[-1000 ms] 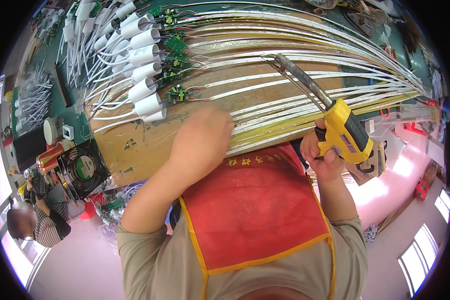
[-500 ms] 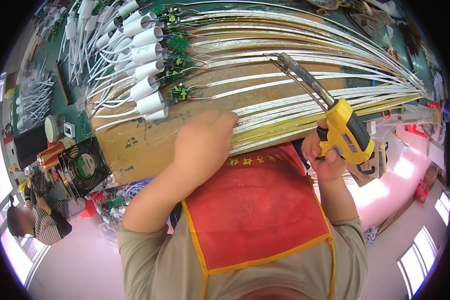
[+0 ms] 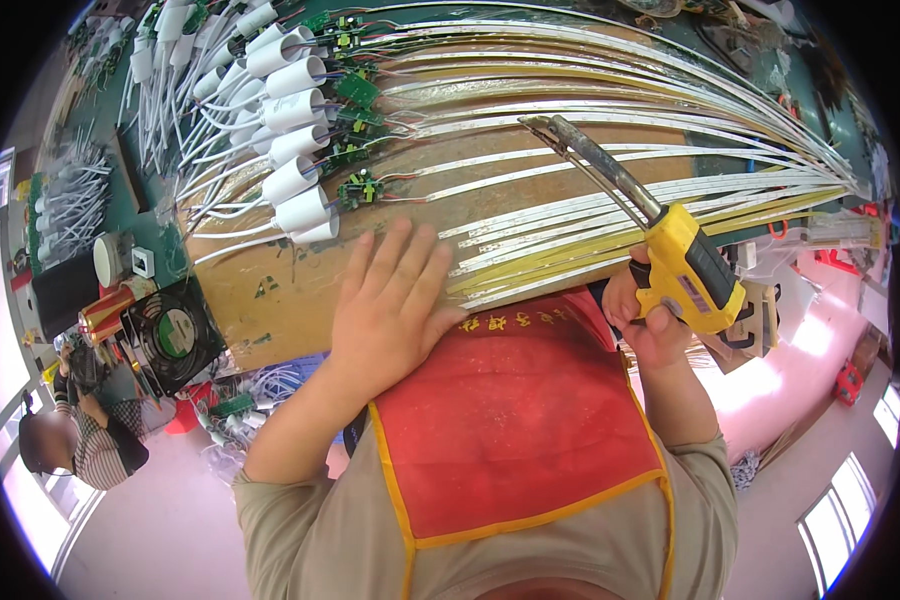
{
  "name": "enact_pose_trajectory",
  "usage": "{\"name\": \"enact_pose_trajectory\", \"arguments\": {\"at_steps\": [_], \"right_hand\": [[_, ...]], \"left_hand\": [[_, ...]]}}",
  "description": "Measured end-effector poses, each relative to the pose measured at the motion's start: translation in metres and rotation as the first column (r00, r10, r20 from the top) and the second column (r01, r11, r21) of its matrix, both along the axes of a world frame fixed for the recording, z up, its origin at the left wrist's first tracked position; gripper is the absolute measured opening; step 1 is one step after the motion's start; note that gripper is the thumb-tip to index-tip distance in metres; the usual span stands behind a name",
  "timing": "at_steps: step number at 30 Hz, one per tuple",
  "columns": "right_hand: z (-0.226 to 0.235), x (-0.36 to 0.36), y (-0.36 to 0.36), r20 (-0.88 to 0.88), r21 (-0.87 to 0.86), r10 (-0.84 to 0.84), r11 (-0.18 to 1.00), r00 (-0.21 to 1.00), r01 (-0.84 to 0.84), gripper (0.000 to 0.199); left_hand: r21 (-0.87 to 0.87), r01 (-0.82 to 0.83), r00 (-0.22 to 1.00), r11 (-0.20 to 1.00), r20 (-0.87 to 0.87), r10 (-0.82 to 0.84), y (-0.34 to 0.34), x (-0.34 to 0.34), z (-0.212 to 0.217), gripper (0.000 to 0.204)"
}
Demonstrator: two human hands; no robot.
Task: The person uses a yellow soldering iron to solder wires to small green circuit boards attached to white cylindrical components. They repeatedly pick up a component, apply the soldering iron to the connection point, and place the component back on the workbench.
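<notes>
My left hand (image 3: 392, 298) lies on the brown work board (image 3: 270, 325), fingers stretched and apart, next to the left ends of several white LED strips (image 3: 560, 217). Nothing is in it. In my right hand (image 3: 655, 325) is a yellow and black soldering gun (image 3: 697, 268), held by its handle. Its long metal barrel slants up and left, and the tip hangs over the strips. Small green circuit boards (image 3: 358, 188) are wired to the farther strips on their right. White cylindrical housings (image 3: 303, 210) with white cables stand in a row left of those boards.
A black square fan (image 3: 173, 335) stands at the board's left edge, near a white round spool (image 3: 110, 260). More cabled white parts (image 3: 73, 195) lie at the far left. Another person (image 3: 95, 440) sits at the lower left. The strips gather at the far right.
My left hand has drawn back left from the strip ends and flattened onto the board with fingers spread. The soldering gun's tip has shifted slightly left and nearer to me.
</notes>
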State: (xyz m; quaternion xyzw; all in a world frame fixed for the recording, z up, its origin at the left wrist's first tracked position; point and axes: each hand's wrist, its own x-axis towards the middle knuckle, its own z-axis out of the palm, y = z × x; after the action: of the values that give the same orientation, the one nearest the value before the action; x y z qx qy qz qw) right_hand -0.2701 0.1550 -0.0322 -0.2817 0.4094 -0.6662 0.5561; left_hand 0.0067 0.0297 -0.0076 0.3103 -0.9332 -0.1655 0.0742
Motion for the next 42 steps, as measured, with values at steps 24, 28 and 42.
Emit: {"name": "enact_pose_trajectory", "arguments": {"at_steps": [24,28,42], "right_hand": [[-0.008,0.005,-0.005,-0.027,0.074,-0.009,0.997,1.000,0.011,0.077],[-0.007,0.006,-0.007,-0.049,0.059,-0.008,0.998,0.999,0.011,0.076],[-0.013,0.001,-0.009,-0.015,0.079,0.007,0.997,1.000,-0.006,0.076]], "left_hand": [[0.075,0.042,0.999,0.996,0.019,-0.044,-0.002,-0.007,-0.001,0.077],[0.072,0.059,0.998,0.996,0.019,-0.060,-0.001,-0.016,0.000,0.076],[-0.400,-0.454,0.856,0.796,-0.442,0.267,-0.162,0.029,0.044,0.037]]}}
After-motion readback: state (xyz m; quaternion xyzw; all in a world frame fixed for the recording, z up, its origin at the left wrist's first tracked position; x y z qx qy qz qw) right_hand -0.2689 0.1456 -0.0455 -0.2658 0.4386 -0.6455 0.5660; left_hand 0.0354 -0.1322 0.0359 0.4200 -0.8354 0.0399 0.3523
